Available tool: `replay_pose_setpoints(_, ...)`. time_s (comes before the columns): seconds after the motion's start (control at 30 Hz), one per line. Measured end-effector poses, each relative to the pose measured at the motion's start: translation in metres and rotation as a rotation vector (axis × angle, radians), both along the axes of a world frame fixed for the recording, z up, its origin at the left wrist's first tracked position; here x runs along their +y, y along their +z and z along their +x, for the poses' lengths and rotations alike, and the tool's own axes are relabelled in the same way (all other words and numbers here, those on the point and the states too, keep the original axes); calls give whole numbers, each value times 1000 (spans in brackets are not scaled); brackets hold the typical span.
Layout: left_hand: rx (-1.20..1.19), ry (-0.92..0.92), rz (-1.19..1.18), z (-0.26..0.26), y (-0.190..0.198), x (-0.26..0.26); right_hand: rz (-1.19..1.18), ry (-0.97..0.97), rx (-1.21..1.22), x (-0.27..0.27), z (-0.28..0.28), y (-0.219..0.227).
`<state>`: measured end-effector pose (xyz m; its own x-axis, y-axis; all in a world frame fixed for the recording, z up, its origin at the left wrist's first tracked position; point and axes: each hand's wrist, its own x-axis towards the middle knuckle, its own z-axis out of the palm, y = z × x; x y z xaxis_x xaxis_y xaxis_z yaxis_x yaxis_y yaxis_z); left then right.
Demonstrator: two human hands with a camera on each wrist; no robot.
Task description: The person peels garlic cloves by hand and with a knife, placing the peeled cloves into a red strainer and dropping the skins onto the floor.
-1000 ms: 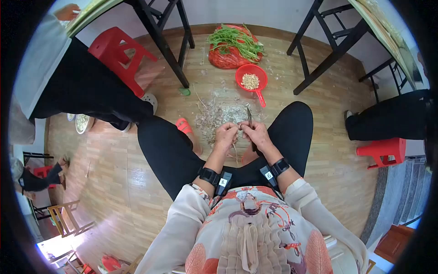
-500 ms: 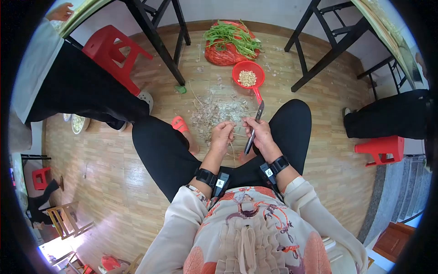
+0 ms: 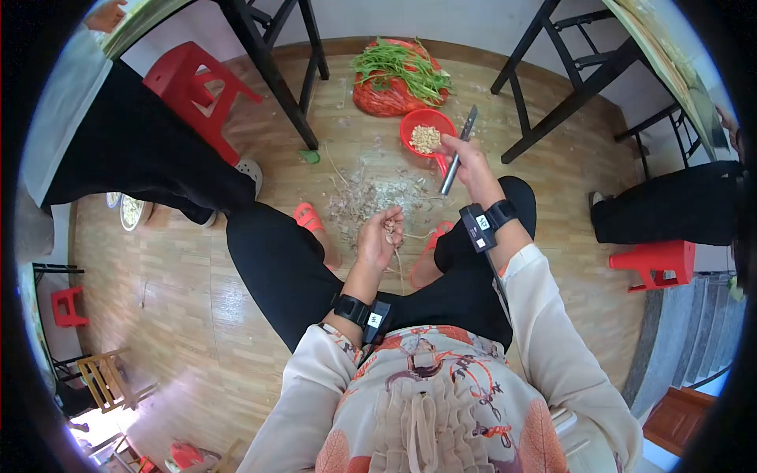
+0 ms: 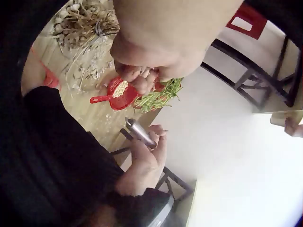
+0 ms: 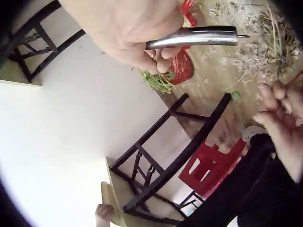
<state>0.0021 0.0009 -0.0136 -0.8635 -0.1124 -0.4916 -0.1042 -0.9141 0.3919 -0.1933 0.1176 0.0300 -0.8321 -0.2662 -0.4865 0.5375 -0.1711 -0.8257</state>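
My left hand (image 3: 381, 236), palm partly up, curls its fingers round small pale pieces and a dry stalk (image 3: 400, 264) hanging below; the left wrist view shows pale bits (image 4: 146, 72) among those fingers. Farther forward, my right hand (image 3: 475, 167) grips a slim knife (image 3: 460, 150) with a silvery handle (image 5: 208, 36). Its fingertips are over the right edge of a red strainer (image 3: 405, 126) holding pale peeled pieces (image 3: 425, 139). Whether these fingertips hold a piece cannot be told. Dry husks (image 3: 363, 197) lie scattered on the floor between the feet and the strainer.
Behind the strainer lies a red mesh bag (image 3: 386, 98) topped with green stems (image 3: 402, 69). Black table legs (image 3: 272, 71) stand at both sides. Red stools (image 3: 185, 75) and people in dark trousers (image 3: 134, 150) are left and right. A white bowl (image 3: 134, 213) sits far left.
My right hand has moved forward from beside the left hand to the strainer, carrying the knife. My left hand has stayed near its place and turned its palm more upward.
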Motion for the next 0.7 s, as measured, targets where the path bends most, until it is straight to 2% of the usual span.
replay_pose_setpoints(0.1,57,34,-31,-2,3,0,8,24,119,9,15,1)
replay_pose_setpoints(0.17,53,22,-70,-2,1,-1,-52,9,1,16,39,-7)
replay_pose_setpoints(0.2,51,2,-118,-2,1,-1,-79,77,-5,21,54,-3)
replay_pose_setpoints(0.33,65,1,-122,-2,7,0,-149,34,-122,26,93,-12)
replay_pose_setpoints(0.4,67,1,-125,-3,12,0,-260,35,-234,26,100,-17)
replay_pose_setpoints(0.6,-1,97,-196,-3,2,-4,-164,62,-182,31,101,-14)
replay_pose_setpoints(0.7,6,101,-158,-1,0,-8,-177,96,-239,29,104,-16)
